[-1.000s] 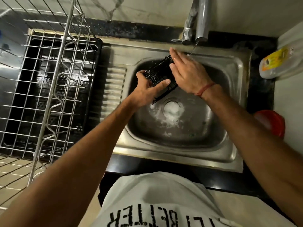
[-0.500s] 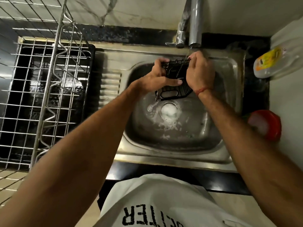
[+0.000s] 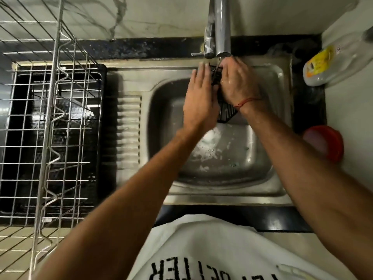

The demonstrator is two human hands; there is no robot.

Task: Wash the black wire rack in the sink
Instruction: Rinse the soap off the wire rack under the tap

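Observation:
The black wire rack (image 3: 226, 115) stands on edge over the steel sink (image 3: 278, 190), right under the tap (image 3: 222, 27), where a thin stream of water falls on it. My right hand (image 3: 239, 83) grips the rack's right side with curled, wet fingers. My left hand (image 3: 200, 98) lies flat against the rack's left face with straight fingers. Most of the rack is hidden between the two hands; only its top wires and lower corner show. Soap foam lies around the drain.
A steel dish-drying rack (image 3: 50, 128) over a black tray stands on the left of the sink. A clear bottle with a yellow label (image 3: 331, 63) and a red lid (image 3: 327, 142) sit on the counter at the right.
My left hand has let go of the rack's top edge and now lies flat on its left face. The rack has turned more upright under the tap. My right hand keeps its hold.

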